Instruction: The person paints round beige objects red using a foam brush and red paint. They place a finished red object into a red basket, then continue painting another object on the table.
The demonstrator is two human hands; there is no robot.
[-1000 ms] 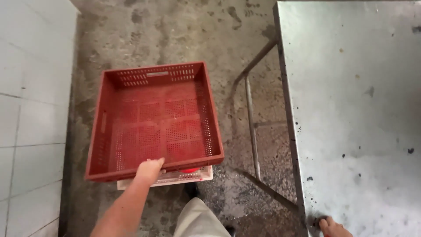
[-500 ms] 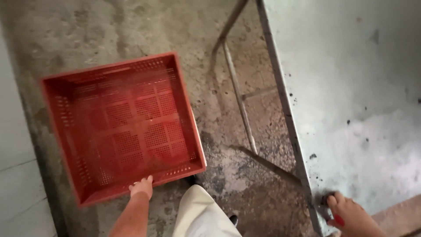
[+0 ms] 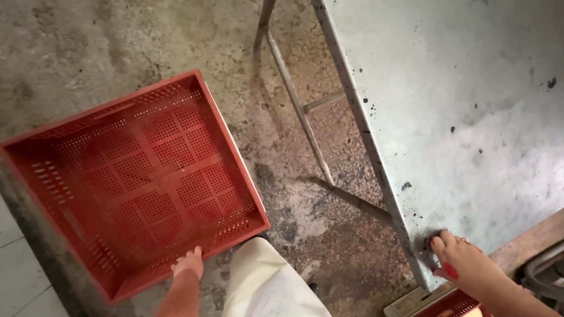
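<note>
An empty red perforated plastic crate [image 3: 135, 176] sits tilted above the concrete floor at the left. My left hand [image 3: 188, 262] grips its near rim, fingers curled over the edge. My right hand [image 3: 464, 264] rests on the near corner of a grey metal table [image 3: 470, 105], fingers bent against the tabletop; a small red thing shows under the palm, and I cannot tell whether the hand holds it. My light-trousered leg [image 3: 264, 282] stands between the two hands.
The table's metal legs and crossbar [image 3: 299, 111] stand over the stained concrete floor [image 3: 305, 223]. White wall tiles [image 3: 17, 276] show at the lower left. Another red crate with a pale rim [image 3: 435, 302] peeks out below the table corner, with a wooden plank [image 3: 529, 240] at the right.
The crate has swung left and turned, lifted off the pale crate it sat on. My left hand stays on its rim. My right hand has come further into view on the table corner.
</note>
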